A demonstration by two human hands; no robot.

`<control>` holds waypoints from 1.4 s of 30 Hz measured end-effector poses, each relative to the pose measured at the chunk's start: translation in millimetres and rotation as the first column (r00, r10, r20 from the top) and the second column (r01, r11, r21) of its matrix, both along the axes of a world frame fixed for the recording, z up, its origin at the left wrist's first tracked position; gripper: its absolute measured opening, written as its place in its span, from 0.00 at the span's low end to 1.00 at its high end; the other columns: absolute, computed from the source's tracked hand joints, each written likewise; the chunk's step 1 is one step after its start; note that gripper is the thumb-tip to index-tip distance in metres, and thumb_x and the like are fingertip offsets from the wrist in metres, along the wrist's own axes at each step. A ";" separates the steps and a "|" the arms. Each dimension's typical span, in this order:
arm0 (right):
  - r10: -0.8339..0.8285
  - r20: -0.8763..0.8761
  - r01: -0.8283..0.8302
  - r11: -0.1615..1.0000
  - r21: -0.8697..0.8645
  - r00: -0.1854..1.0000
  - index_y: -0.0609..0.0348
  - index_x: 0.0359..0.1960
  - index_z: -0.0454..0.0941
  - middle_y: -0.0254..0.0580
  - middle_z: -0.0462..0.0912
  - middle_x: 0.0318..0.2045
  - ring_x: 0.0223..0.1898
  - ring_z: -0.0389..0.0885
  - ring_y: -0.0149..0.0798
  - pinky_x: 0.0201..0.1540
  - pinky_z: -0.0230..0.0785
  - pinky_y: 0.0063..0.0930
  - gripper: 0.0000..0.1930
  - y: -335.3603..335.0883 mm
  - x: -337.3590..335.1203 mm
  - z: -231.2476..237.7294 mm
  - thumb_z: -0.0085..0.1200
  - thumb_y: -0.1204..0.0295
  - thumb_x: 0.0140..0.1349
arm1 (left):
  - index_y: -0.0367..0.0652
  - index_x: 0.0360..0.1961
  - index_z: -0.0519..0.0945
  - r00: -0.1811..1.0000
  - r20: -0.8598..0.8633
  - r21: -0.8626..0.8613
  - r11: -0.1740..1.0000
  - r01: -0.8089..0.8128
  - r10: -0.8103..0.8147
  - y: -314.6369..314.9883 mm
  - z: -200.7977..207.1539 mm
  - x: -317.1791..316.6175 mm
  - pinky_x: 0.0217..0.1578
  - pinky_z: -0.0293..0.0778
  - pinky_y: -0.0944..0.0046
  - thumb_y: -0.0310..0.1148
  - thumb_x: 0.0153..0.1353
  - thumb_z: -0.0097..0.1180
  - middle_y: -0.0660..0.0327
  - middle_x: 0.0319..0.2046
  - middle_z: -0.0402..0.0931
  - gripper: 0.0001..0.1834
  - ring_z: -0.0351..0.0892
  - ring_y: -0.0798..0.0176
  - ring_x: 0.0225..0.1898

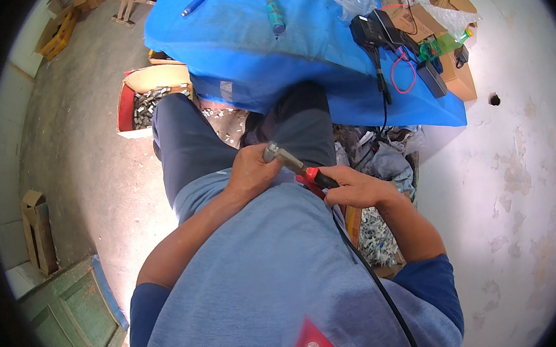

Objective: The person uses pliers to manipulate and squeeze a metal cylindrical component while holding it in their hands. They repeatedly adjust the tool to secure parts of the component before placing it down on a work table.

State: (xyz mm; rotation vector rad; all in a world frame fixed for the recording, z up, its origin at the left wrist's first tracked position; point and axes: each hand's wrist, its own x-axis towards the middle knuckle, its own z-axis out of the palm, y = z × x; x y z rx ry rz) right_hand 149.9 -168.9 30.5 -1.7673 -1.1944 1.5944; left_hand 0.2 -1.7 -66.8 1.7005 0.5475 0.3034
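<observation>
In my right hand (359, 186) is a corded tool (291, 161) that looks like a soldering iron, with a black and red handle and a thick metal barrel. My fingers wrap the handle, and the barrel points left toward my other hand. A small silvery metal piece (269, 152) is pinched in my left hand (249, 170), right by the barrel's end. Whether the two touch is hard to tell. Both hands are over my lap, and the tool's black cord (381, 285) runs down past my right side.
A blue-covered table (244, 53) stands ahead, with a screwdriver (275, 17), a black power adapter (367, 32) and wires on it. At left, a cardboard box (123, 107) holds many small metal pieces. Bags and scraps (378, 237) lie on my right, beside a white wall (515, 157).
</observation>
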 end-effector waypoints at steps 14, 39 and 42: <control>-0.213 -0.202 0.148 0.944 -0.296 0.956 0.69 0.47 0.74 0.40 0.79 0.32 0.33 0.83 0.34 0.36 0.75 0.25 0.21 -2.4 13.9 8.5 0.54 0.70 0.50 | 0.36 0.30 0.81 0.997 -0.071 0.059 0.998 0.008 -0.004 1.3 7.7 -0.6 0.27 0.71 0.55 0.39 0.59 0.58 0.47 0.20 0.77 0.14 0.78 0.49 0.22; -0.205 -0.195 0.143 0.946 -0.292 0.959 0.66 0.40 0.74 0.39 0.78 0.28 0.28 0.81 0.33 0.31 0.73 0.26 0.17 -1.9 11.1 13.2 0.53 0.68 0.51 | 0.36 0.28 0.81 0.994 -0.104 0.075 0.996 0.049 -0.041 -0.7 13.1 1.1 0.28 0.72 0.54 0.37 0.57 0.58 0.47 0.20 0.77 0.12 0.79 0.48 0.23; -0.195 -0.161 0.134 0.935 -0.328 0.968 0.66 0.39 0.74 0.40 0.78 0.29 0.29 0.83 0.34 0.31 0.73 0.25 0.16 -2.0 12.3 10.9 0.54 0.67 0.51 | 0.36 0.28 0.81 0.997 -0.067 0.108 0.994 0.030 -0.023 -1.3 11.2 0.7 0.26 0.70 0.55 0.35 0.56 0.58 0.48 0.19 0.76 0.12 0.77 0.52 0.21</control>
